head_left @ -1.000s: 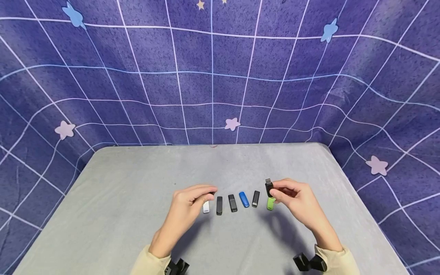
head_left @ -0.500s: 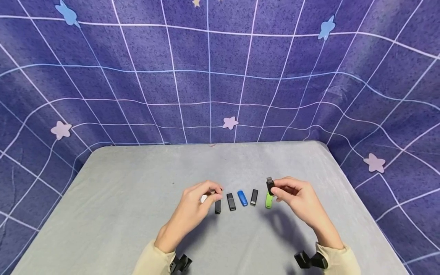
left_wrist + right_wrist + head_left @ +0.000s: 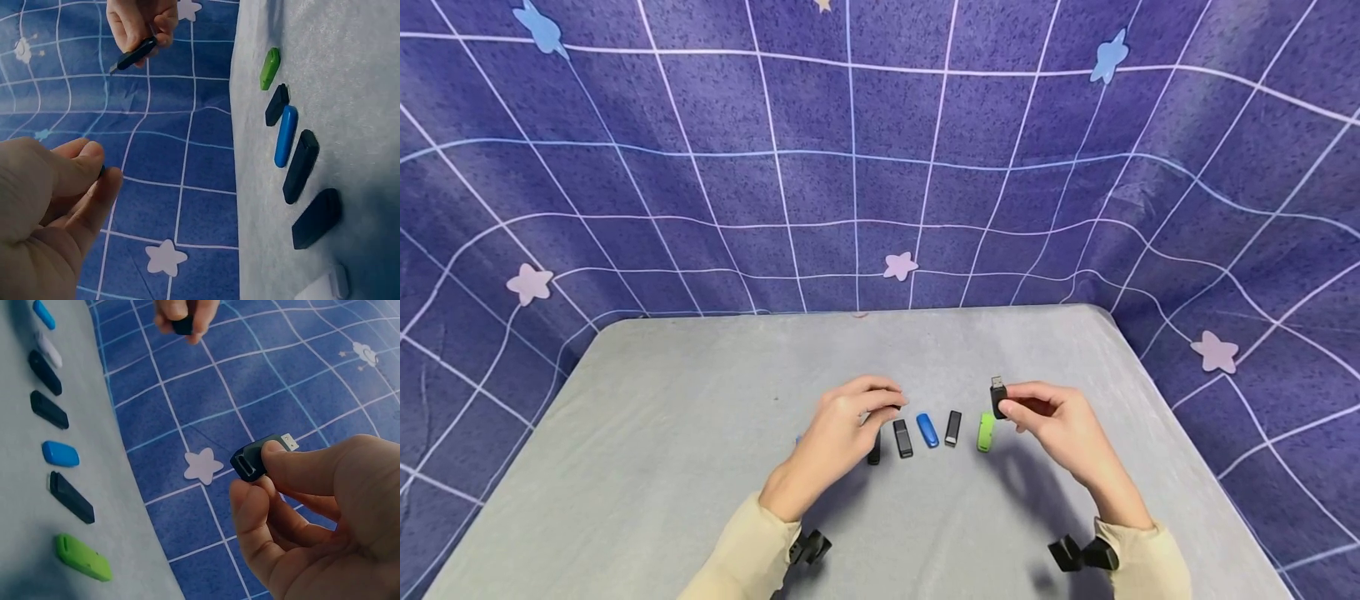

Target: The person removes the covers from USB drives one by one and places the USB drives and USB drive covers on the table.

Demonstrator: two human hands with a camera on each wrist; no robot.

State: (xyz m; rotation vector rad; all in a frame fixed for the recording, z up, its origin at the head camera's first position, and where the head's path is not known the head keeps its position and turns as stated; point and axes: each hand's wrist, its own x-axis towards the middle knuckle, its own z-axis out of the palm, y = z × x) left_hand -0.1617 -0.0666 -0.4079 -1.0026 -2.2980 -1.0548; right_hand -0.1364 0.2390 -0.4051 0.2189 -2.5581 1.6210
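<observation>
My right hand (image 3: 1048, 417) pinches a black USB stick (image 3: 256, 456) between thumb and fingers, its bare metal plug pointing up and away from the palm. Raised to the left of it, my left hand (image 3: 857, 417) pinches a small black cap (image 3: 182, 325), mostly covered by the fingertips. A gap separates the two hands. Under and between them lies a row of USB sticks on the table: a green one (image 3: 985, 432), a black one (image 3: 952, 428), a blue one (image 3: 927, 430), two more dark ones and a white one (image 3: 325, 287).
A grey cloth covers the table (image 3: 700, 375). Another blue stick (image 3: 44, 314) lies at the row's left end, mostly hidden behind my left hand in the head view. Behind the table hangs a purple-blue gridded curtain (image 3: 820, 192) with stars.
My left hand has moved right with the cap, passing over the white stick and the nearest black one. My right hand has shifted slightly right and up, uncovering the green stick.
</observation>
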